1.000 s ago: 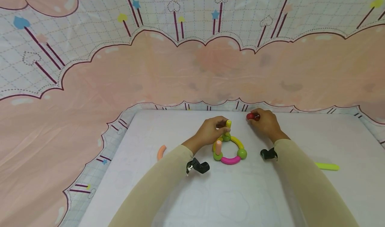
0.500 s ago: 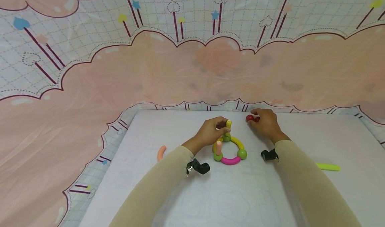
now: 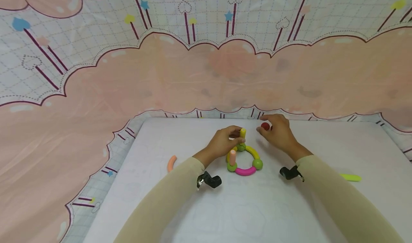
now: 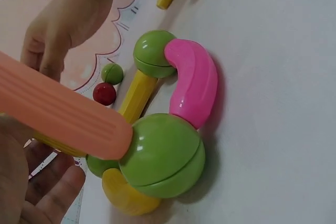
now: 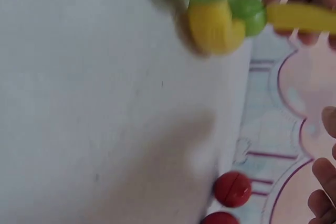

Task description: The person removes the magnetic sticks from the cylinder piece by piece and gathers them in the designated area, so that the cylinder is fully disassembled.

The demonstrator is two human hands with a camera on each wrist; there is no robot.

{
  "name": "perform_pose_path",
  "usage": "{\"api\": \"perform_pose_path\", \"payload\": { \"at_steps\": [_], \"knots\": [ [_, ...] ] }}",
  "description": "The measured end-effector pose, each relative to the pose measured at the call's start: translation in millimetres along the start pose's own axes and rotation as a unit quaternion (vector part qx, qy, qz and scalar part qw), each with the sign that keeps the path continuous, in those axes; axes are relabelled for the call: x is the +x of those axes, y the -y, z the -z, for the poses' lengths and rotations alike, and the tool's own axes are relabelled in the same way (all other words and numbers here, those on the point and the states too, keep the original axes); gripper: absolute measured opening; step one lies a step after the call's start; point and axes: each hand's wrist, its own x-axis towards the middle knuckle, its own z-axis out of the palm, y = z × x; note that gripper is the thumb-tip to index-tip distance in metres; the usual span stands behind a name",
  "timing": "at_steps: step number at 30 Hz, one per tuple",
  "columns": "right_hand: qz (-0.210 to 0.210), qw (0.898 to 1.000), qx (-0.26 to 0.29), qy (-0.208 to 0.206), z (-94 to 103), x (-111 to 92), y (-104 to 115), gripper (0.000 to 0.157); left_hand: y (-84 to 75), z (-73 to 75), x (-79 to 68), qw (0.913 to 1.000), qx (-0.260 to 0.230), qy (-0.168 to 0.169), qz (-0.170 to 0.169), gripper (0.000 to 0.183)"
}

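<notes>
My left hand (image 3: 222,143) pinches a yellow toy rod (image 3: 243,134) that stands upright on a green ball (image 3: 241,147). That ball belongs to a ring of green balls, yellow curved pieces (image 3: 253,152) and a pink curved piece (image 3: 245,171). A peach rod (image 3: 233,157) rises from the ring's near left ball (image 4: 160,156). My right hand (image 3: 279,132) hovers at the table's far edge, fingers parted, around a red ball (image 3: 265,126) in the head view. Two red balls (image 5: 232,188) show in the right wrist view, with a gap to the fingertips (image 5: 323,171).
A peach curved piece (image 3: 171,163) lies left of my left forearm. Beyond my right forearm is a lime stick (image 3: 351,178). A small green ball (image 4: 112,73) sits beside a red one in the left wrist view. Patterned fabric (image 3: 206,78) hangs behind the white table (image 3: 225,207).
My right hand has shifted left over the red balls, and its fingers have spread. One of the two red balls is now hidden in the head view. The left hand stays on the yellow rod.
</notes>
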Motion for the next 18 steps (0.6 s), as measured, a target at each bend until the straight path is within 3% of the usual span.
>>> {"api": "perform_pose_path", "payload": {
  "at_steps": [5,11,18],
  "knots": [
    [0.017,0.999,0.024,-0.013,4.8,-10.9,15.0,0.046,5.4,1.5,-3.5,0.9996,0.002,-0.028,0.000,0.045],
    [0.040,0.998,0.037,-0.027,8.2,-27.8,31.9,0.042,10.4,1.8,-11.0,0.9987,0.011,-0.050,-0.003,0.037],
    [0.069,0.996,0.056,-0.016,4.6,-47.8,52.1,0.041,13.7,1.3,-32.3,0.9980,0.002,-0.061,-0.016,0.032]
  ]
}}
